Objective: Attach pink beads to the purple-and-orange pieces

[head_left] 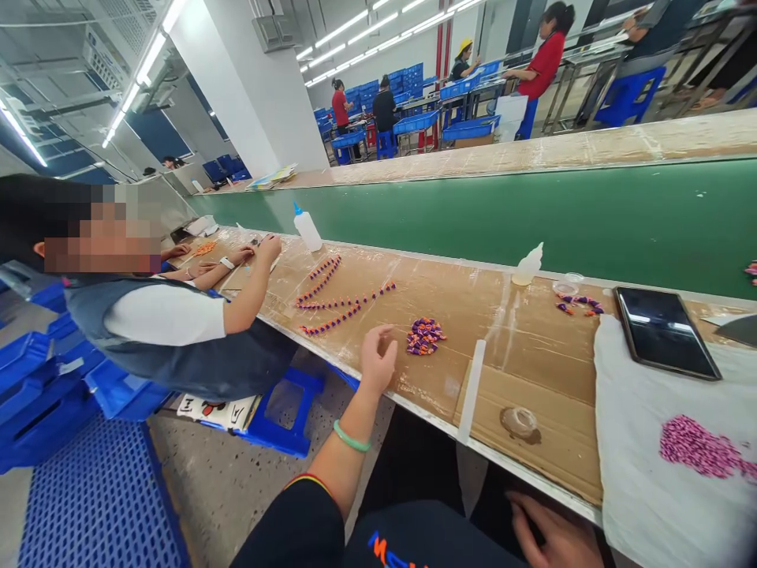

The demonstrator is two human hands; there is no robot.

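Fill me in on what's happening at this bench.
The person's left hand, apparently empty, is just beside a pile of purple and orange pieces. The right hand is low, below the bench edge. More such pieces lie in zigzag rows farther left. Pink pieces and a phone lie on the right.

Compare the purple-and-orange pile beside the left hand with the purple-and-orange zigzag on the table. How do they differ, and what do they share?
The pile is bunched in a compact heap; the zigzag runs in thin lines. The pile covers a small patch, while the zigzag spans a wider stretch. The pile lies close to the left hand; the zigzag lies farther from it. Both are purple and orange and lie on the brown table.
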